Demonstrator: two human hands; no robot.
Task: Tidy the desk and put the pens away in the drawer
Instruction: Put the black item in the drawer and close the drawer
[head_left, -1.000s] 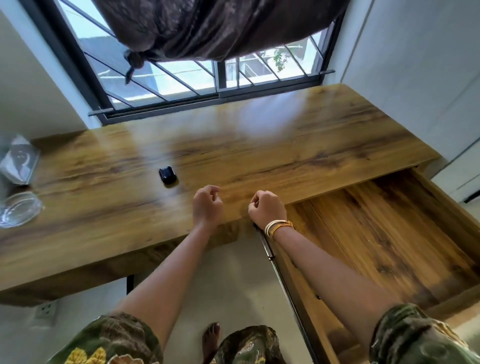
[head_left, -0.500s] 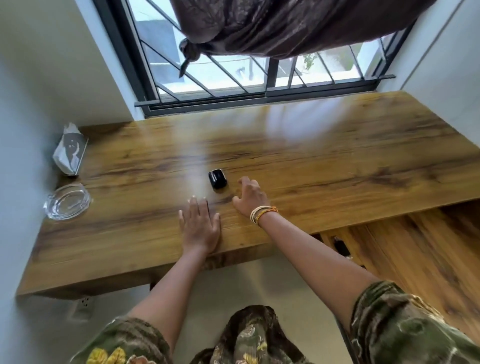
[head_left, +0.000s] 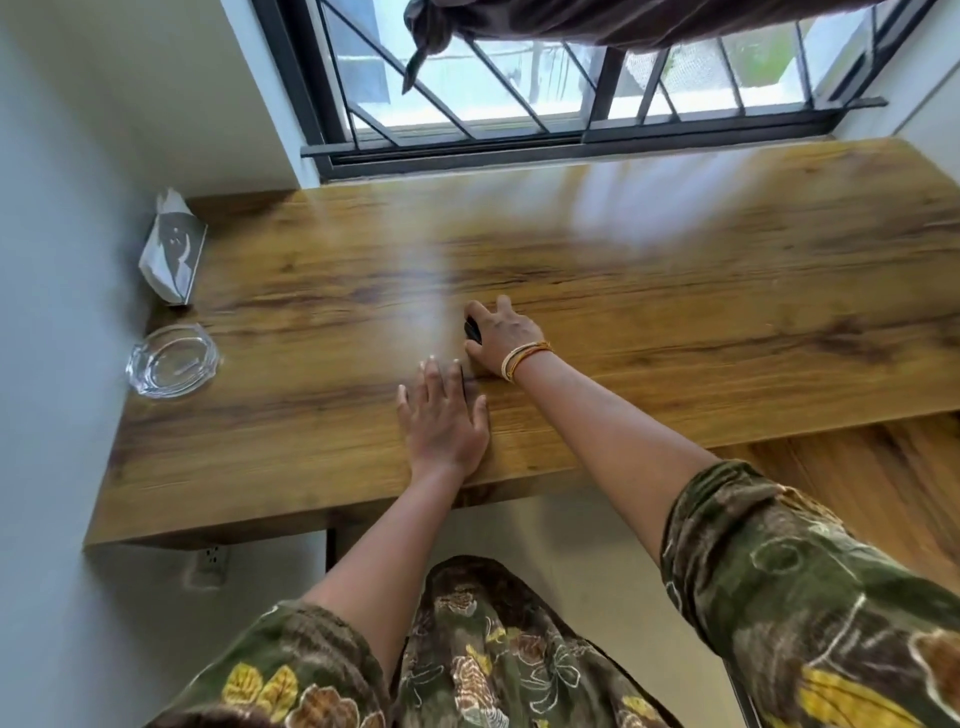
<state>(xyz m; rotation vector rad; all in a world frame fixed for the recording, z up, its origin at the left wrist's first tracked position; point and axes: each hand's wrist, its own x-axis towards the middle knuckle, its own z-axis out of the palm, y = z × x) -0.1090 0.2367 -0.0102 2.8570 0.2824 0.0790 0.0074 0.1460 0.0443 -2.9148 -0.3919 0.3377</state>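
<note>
Bright window (head_left: 519, 78) glare on desk (head_left: 675, 249)

Glossy wood-grain desk (head_left: 675, 291); clear glass ashtray (head_left: 173, 359); shiny black small object (head_left: 471, 329)

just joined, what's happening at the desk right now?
A person is tidying a wooden desk under a window. The right hand is reaching across and closing over a small black object, mostly hidden under the fingers; whether the grip is firm yet can't be told. The left hand lies flat and open on the desktop near the front edge. A glass ashtray and a tissue pack sit at the far left. No pens are visible on the desk.
</note>
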